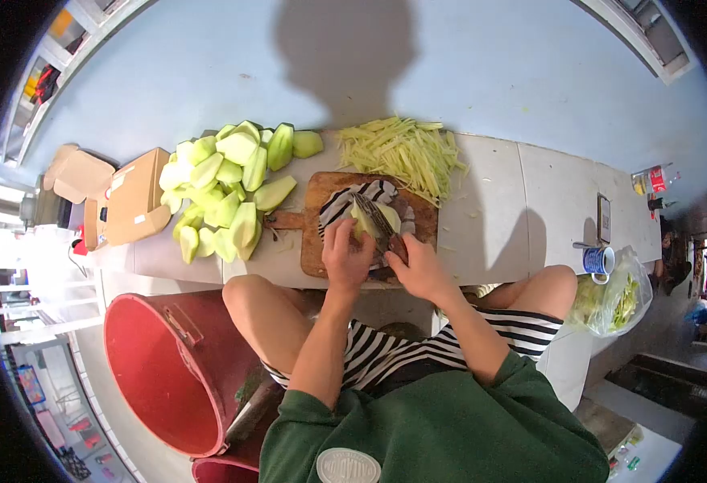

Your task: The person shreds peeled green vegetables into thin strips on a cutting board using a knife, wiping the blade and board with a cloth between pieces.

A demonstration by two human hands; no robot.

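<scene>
My right hand grips the dark handle of a knife, whose blade slants up and left over a peeled pale-green fruit piece. Fingers of my left hand are curled round the near side of that piece. Beneath it lies a black-and-white striped cloth, on a wooden cutting board. Beyond the board rises a heap of thin pale-green strips. To the left, many peeled fruit pieces are piled up. I cannot tell exactly which fruit it is.
A cardboard box stands at the far left of the white counter. Below it is a large red bin. On the right are a phone-like object, a mug, a plastic bag of greens and a bottle.
</scene>
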